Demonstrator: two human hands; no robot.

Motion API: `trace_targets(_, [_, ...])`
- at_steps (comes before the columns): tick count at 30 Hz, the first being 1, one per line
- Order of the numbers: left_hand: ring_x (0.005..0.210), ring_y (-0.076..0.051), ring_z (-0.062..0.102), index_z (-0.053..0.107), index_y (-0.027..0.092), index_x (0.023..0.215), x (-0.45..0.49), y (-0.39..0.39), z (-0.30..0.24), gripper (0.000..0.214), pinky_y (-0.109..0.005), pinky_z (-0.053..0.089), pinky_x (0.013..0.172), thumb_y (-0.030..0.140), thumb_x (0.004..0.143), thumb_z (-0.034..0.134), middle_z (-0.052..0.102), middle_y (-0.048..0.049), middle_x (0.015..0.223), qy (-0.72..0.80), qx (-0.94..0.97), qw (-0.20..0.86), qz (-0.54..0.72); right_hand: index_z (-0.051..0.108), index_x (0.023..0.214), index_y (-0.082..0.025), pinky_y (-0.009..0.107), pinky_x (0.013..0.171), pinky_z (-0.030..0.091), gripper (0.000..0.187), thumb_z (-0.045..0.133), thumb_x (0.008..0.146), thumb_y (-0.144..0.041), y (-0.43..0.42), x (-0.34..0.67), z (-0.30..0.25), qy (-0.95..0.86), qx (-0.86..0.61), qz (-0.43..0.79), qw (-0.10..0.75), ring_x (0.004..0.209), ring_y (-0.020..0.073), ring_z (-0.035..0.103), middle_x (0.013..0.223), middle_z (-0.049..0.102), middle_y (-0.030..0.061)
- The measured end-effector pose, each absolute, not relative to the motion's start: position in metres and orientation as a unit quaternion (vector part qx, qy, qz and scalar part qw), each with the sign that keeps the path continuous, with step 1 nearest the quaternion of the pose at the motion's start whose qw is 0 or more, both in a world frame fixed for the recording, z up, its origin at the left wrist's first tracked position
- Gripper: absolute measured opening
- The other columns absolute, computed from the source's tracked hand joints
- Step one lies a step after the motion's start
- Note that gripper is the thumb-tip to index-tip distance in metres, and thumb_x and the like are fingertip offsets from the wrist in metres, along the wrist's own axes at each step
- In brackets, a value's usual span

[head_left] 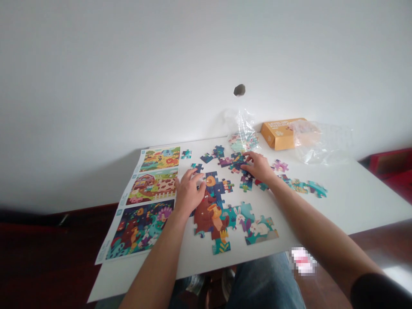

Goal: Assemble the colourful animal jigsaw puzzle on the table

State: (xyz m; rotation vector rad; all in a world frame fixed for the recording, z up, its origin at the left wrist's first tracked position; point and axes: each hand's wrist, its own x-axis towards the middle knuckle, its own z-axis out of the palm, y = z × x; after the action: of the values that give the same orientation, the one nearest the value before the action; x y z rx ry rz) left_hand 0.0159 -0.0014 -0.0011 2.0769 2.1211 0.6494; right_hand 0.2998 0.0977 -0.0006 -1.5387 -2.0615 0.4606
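My left hand [189, 192] lies over the left edge of a partly joined jigsaw puzzle [206, 214], fingers spread and curved, holding nothing visible. A dark blue puzzle piece [197, 166] shows just beyond its fingertips. The joined part pictures a brown bear, a smaller orange animal and white rabbits. My right hand [258, 166] reaches over a cluster of loose puzzle pieces [236, 159]. Its index finger and thumb stand apart, with the fingertips at a dark, colourful piece; whether they touch it is hard to see.
A printed picture sheet [137, 171] with three scenes lies at the left of the white table [341, 193]. Along the back are a clear bag of pieces [243, 139], an orange puzzle box [283, 133] and a crumpled plastic bag [325, 143]. More loose pieces [317, 189] lie rightward. A wall rises behind.
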Motion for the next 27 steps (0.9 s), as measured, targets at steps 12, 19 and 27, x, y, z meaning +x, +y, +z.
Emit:
trace_targets(12, [0.133,-0.029,0.053,0.070,0.028,0.115,0.014,0.000,-0.004,0.029,-0.059,0.033,0.117,0.030,0.091,0.054,0.058,-0.0078,0.142,0.689,0.690,0.038,0.218,0.066,0.108,-0.017,0.029,0.064,0.046,0.036,0.064,0.076,-0.034,0.104,0.315,0.000,-0.648,-0.579,0.303,0.392,0.064,0.0161,0.059,0.072,0.066,-0.0004])
trace_targets(19, [0.133,-0.030,0.053,0.070,0.027,0.116,0.015,0.000,-0.005,0.030,-0.063,0.030,0.117,0.031,0.091,0.054,0.057,-0.0074,0.143,0.691,0.688,0.043,0.218,0.069,0.105,-0.014,0.027,0.055,0.044,0.040,0.064,0.075,-0.040,0.105,0.323,0.008,-0.557,-0.602,0.307,0.483,0.059,0.0153,0.058,0.071,0.065,0.0015])
trace_targets(27, [0.133,-0.030,0.053,0.071,0.027,0.114,0.016,-0.001,-0.002,0.028,-0.061,0.032,0.117,0.030,0.091,0.055,0.059,-0.0079,0.141,0.689,0.688,0.041,0.223,0.066,0.102,-0.015,0.025,0.049,0.041,0.039,0.065,0.078,-0.046,0.096,0.305,0.015,-0.508,-0.522,0.411,0.549,0.047,0.0105,0.051,0.056,0.053,-0.0059])
